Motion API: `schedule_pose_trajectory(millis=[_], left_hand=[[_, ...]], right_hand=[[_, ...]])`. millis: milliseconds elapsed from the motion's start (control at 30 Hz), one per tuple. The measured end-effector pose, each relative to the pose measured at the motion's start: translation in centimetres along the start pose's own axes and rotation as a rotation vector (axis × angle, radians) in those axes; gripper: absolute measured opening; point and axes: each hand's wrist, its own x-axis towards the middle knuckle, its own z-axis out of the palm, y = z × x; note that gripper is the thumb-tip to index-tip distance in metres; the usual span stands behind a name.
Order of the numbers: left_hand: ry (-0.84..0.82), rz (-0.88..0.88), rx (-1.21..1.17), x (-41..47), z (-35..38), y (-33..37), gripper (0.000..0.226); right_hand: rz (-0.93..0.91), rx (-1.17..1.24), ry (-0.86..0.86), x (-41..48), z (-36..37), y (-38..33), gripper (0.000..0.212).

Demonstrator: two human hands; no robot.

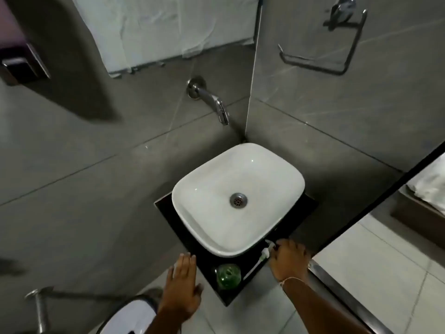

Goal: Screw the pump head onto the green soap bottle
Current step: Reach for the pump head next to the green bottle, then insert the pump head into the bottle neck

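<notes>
Green soap bottle [228, 276] stands upright and uncapped at the near corner of the black bench [240, 294]. Left hand [183, 283] hovers flat, fingers spread, empty — just left of it, off the bench edge. Right hand [289, 257] rests with fingers curled at the pump head [266, 251]; a firm hold cannot be confirmed. Pump head lies along the right edge, its tube angling back toward the bottle. White basin [197, 189] sits beyond.

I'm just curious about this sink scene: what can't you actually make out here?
- Right hand: its fingers cover part of the white pump head, so the grip is unclear.
- Green soap bottle: seen from above, its sides are hidden and any label is unreadable.
- Left hand: palm faces down, underside hidden.
</notes>
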Motion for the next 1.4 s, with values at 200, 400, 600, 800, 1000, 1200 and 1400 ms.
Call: schedule_pose_trajectory(millis=[200, 400, 600, 800, 1000, 1200, 1400], left_hand=[[-0.131, -0.044, -0.070, 1.1, 3.9, 1.6, 0.102], [-0.048, -0.034, -0.134, 2.1, 5.1, 2.7, 0.105], [0.043, -0.044, -0.165, 2.8, 5.0, 2.9, 0.079], [0.040, -0.052, -0.120, 3.2, 5.1, 2.4, 0.067], [0.066, -0.051, -0.066, 3.4, 5.5, 2.2, 0.071], [0.067, -0.063, -0.045, 3.3, 5.8, 2.2, 0.068], [0.081, -0.060, -0.052, 3.3, 6.1, 2.1, 0.070]], right_hand=[[0.288, 0.136, -0.260, 1.9, 2.3, -0.8, 0.059], [0.477, 0.350, -0.387, 3.8, 3.7, -1.1, 0.073], [0.586, 0.424, -0.424, 4.3, 5.2, -1.2, 0.078], [0.686, 0.775, -0.353, 4.0, 4.7, -1.1, 0.069], [0.396, 1.173, 0.154, -3.5, -1.9, -1.1, 0.050], [-0.010, 0.896, 0.350, -8.4, -3.8, -3.9, 0.038], [-0.146, 0.786, 0.414, -8.3, 0.5, -5.8, 0.044]])
